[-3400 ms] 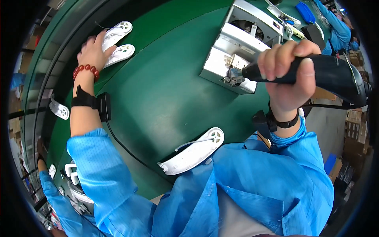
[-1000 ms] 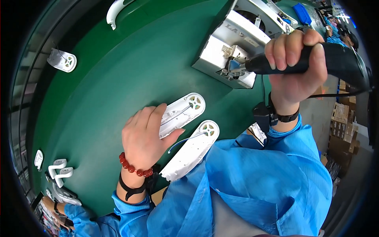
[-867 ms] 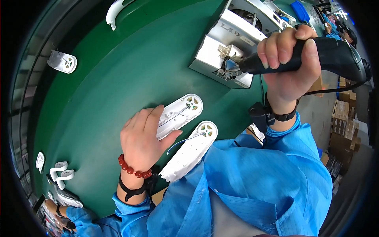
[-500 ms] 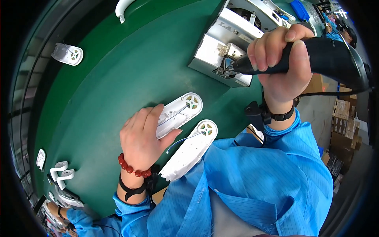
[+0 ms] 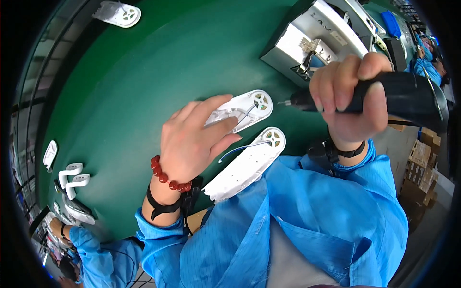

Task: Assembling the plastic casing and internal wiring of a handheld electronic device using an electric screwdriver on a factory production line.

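Your left hand (image 5: 192,139) lies flat, palm down, on the upper of two long white plastic housing shells (image 5: 242,109), its fingers (image 5: 211,104) spread narrow along the part and pressing it to the green desk (image 5: 144,72). That shell rests near the middle of the desk, angled up to the right, with a round spoked opening at its far end and a thin wire lying across its surface. A red bead bracelet (image 5: 165,178) and a black wrist strap (image 5: 163,207) ring that wrist.

Just below it, lying parallel and close by, is the second white plastic shell (image 5: 247,165), with the same round opening at its upper end and a thin blue wire trailing from it; its lower end sits at the desk's near edge against your blue smock (image 5: 297,225).

Your right hand (image 5: 348,101) is closed tight round the black barrel of an electric screwdriver (image 5: 384,96), fingers wrapped fully about the grip. The tool's tip points left and hangs just beside the round end of the upper shell; whether it touches, you cannot tell.

Behind the tool stands a grey metal box-shaped fixture (image 5: 312,38). Another white shell (image 5: 117,13) lies at the desk's far left, and several small white curved parts (image 5: 72,177) sit at the left rim.
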A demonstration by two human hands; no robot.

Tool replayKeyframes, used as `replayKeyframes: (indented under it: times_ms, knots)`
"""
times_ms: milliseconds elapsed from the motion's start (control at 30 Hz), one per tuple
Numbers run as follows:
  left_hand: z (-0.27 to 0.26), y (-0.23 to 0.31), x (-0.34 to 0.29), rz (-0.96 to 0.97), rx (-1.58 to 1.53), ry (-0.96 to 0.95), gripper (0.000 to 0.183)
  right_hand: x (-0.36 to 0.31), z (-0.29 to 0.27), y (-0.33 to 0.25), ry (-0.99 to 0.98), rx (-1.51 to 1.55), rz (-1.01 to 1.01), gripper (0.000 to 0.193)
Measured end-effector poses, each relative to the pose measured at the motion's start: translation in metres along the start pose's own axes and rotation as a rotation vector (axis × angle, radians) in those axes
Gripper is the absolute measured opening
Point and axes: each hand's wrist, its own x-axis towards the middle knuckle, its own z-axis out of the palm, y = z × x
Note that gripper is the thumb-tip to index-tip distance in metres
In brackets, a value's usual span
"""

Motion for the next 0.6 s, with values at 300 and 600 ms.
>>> replayKeyframes:
  times_ms: [300,600]
  knots:
    - [0.001,0.0,0.0,-0.011,-0.016,0.014,0.029,-0.012,0.019,0.016,-0.065,-0.067,0.121,0.028]
    - [0.002,0.001,0.001,0.007,-0.005,0.019,0.028,-0.009,0.017,0.017,-0.077,-0.109,0.175,0.029]
